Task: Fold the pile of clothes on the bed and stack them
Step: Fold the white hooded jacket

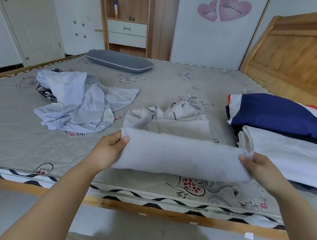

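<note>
A pale grey garment (181, 154) lies near the front edge of the bed (45, 148), its lower part lifted and doubled over towards the collar end. My left hand (110, 148) pinches its left corner, thumb on top. At the right corner my right hand (260, 168) pinches the cloth the same way. An unfolded heap of light blue clothes (82, 103) sits to the left, with a dark patterned piece under it. On the right stands a stack of folded clothes (279, 131), white below and navy on top.
A grey pillow (118, 61) lies at the far side of the bed. A wooden headboard (291, 52) rises at the right. Beyond the bed stand a wooden shelf unit with white drawers (127, 31) and a white door (31, 25).
</note>
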